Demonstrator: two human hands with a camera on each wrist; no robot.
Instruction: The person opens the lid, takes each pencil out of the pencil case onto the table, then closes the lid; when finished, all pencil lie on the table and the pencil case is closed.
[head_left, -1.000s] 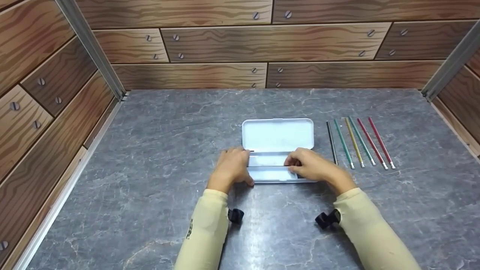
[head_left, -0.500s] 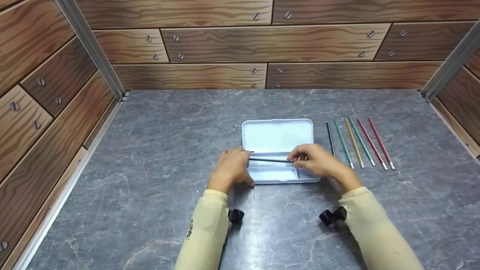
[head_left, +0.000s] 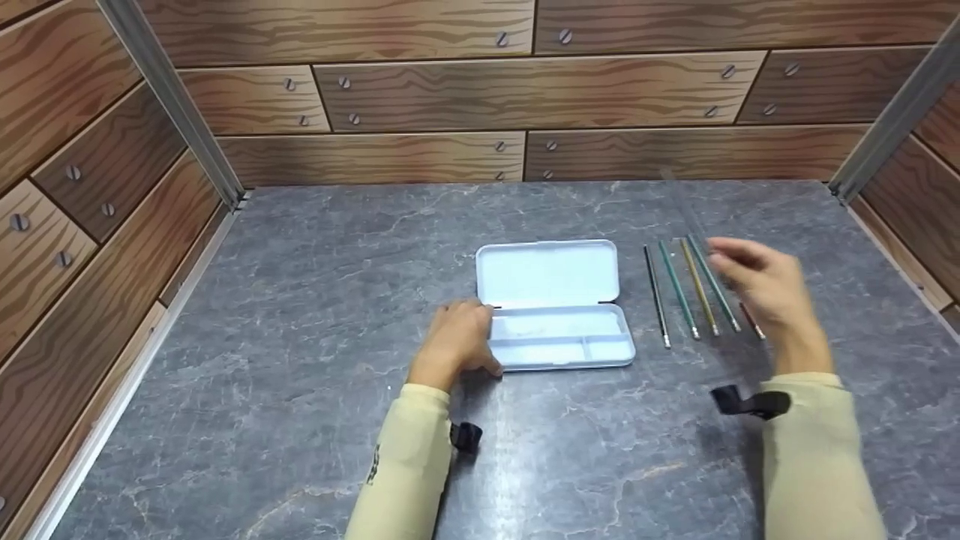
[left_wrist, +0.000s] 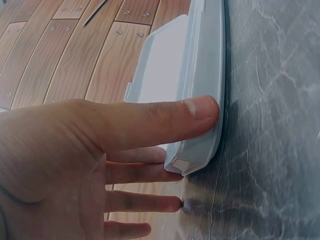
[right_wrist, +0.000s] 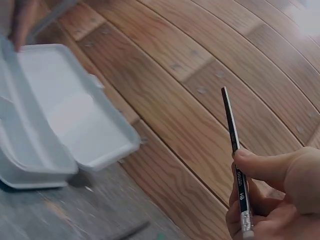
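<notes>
A pale blue pencil case (head_left: 555, 365) stands with its lid (head_left: 547, 274) raised, its tray divided into compartments. My left hand (head_left: 459, 341) grips the case's left end; in the left wrist view the thumb (left_wrist: 202, 107) presses along the front wall. My right hand (head_left: 769, 289) is raised over the right side of the pencil row. Between its thumb and fingers it pinches a black pencil (right_wrist: 239, 185), eraser end low by the palm and the other end pointing up and away. In the head view this pencil is blurred.
Right of the case, several pencils lie side by side: a black pencil (head_left: 656, 300), green ones, a yellow pencil (head_left: 701, 289) and a red pencil (head_left: 752, 322) mostly hidden by my right hand. Wood-patterned walls (head_left: 420, 90) enclose the grey marbled table (head_left: 322, 300).
My right hand has lifted the black pencil out of the case and carried it right, over the row of pencils. The left hand stays on the case's left end.
</notes>
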